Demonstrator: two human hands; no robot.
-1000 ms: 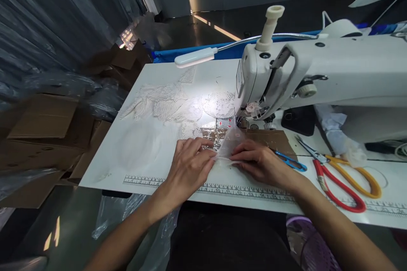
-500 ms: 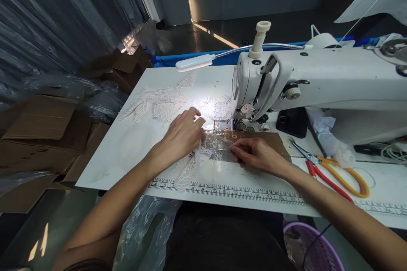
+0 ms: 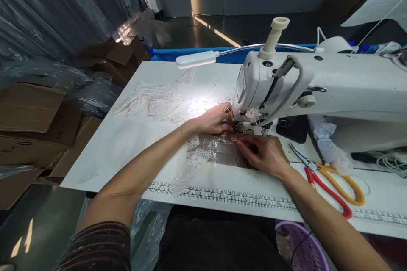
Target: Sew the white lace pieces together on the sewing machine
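My left hand (image 3: 214,119) reaches beside the needle area of the white sewing machine (image 3: 254,84). Its fingers are bent together, and whatever lies under them is hidden. Just right of the needle, my right hand (image 3: 262,152) has thumb and forefinger pinched close to a small red mark (image 3: 234,139); anything between the fingertips is too small to make out. Below both hands is a brown strip with a shiny clear covering (image 3: 222,154). A piece of white lace (image 3: 190,169) trails from the strip's left side towards the table's front edge.
More white lace (image 3: 155,99) lies at the back left of the white table (image 3: 111,152). Yellow-and-red-handled scissors (image 3: 338,178) and a black phone (image 3: 292,128) lie at right. A lamp (image 3: 195,59) hangs over the table. Cardboard boxes (image 3: 28,110) stand left, a purple basket (image 3: 302,245) below.
My left hand has moved right, from the lace to beside the needle. My right hand has shifted slightly right, staying at the brown strip. The view has shifted a little.
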